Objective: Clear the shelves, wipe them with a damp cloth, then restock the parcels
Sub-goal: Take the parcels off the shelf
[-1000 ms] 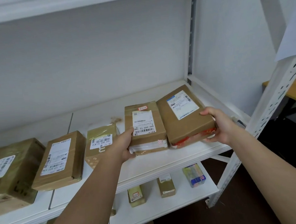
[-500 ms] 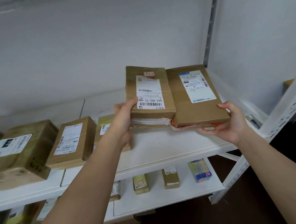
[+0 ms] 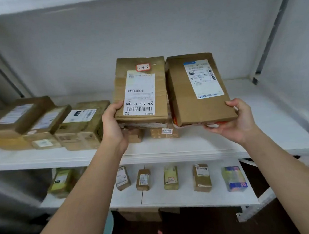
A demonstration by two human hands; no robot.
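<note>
My left hand point(image 3: 113, 126) grips the near left corner of a brown parcel with a white barcode label point(image 3: 141, 92). My right hand point(image 3: 235, 121) holds a second brown parcel with a blue-topped label point(image 3: 197, 90) from below at its near right corner. Both parcels are lifted side by side above the white middle shelf point(image 3: 197, 146). Two small brown parcels point(image 3: 164, 132) lie on the shelf under them, partly hidden.
Several brown boxes point(image 3: 80, 125) are stacked on the left of the middle shelf. The lower shelf point(image 3: 182, 196) carries a row of several small parcels, with a colourful pack point(image 3: 234, 179) at the right. A grey upright post point(image 3: 271, 30) stands at the back right corner.
Both hands have lifted the two parcels off the middle shelf and raised them. The view has swung left and down, showing more of the lower shelf.
</note>
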